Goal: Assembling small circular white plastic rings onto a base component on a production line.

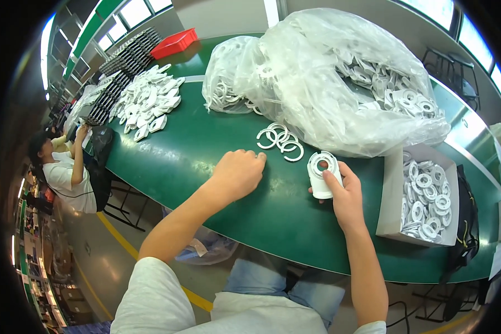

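Note:
My right hand (345,192) grips a white plastic part (320,186), flat with a round ringed opening at its top end and a squared lower end. The thumb presses on its face, and the part is held above the green table. My left hand (240,173) is curled closed over the tabletop, knuckles up; anything inside its fingers is hidden. Just beyond it lie several loose white open rings (286,133), partly overlapping one another.
Large clear plastic bags (317,83) of white parts fill the back. An open carton (392,195) of white rings stands at right, beside a black bag (466,217). At far left are a heap of white parts (145,103), stacked dark trays (131,53), a red bin (175,43) and another person (67,172).

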`<state>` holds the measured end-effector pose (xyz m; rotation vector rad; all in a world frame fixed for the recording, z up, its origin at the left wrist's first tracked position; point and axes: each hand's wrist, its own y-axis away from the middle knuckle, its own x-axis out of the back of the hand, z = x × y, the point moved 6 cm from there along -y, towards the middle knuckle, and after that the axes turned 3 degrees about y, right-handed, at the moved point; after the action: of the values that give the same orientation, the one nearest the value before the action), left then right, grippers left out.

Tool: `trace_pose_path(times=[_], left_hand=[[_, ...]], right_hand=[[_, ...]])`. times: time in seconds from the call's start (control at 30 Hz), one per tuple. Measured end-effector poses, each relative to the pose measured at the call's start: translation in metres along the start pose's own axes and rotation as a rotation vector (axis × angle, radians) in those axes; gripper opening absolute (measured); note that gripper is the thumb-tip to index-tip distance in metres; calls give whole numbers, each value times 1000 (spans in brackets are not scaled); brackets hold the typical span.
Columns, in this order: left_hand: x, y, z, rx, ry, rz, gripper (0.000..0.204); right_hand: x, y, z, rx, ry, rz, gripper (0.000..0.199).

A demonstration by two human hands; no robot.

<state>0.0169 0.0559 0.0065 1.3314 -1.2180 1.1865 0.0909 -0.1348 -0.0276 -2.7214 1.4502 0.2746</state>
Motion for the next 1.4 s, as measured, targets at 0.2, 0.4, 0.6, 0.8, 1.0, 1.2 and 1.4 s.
trace_pose_path(times=[0.2, 0.4, 0.6, 0.8, 1.0, 1.2, 1.4], left_hand=[[45, -32, 8, -228, 876, 287, 12], [41, -54, 25, -134, 1781, 118, 15], [5, -52, 30, -21, 1939, 189, 15], [5, -48, 45, 6, 1874, 172, 20], [3, -46, 51, -2, 1702, 213, 17], [7, -44, 49, -17, 1529, 308, 15], [12, -42, 49, -65, 1384, 406, 16]], right_hand=[[6, -2, 5, -15, -25, 6, 25], [4, -1, 2, -24, -108, -12, 32], [3, -3, 3, -15, -141, -16, 39], [3, 0, 0, -8, -131, 4, 41], [3, 1, 1, -15, -139, 13, 42], [0, 0, 1, -24, -81, -25, 32], [0, 0, 2, 12, -6, -11, 30]])
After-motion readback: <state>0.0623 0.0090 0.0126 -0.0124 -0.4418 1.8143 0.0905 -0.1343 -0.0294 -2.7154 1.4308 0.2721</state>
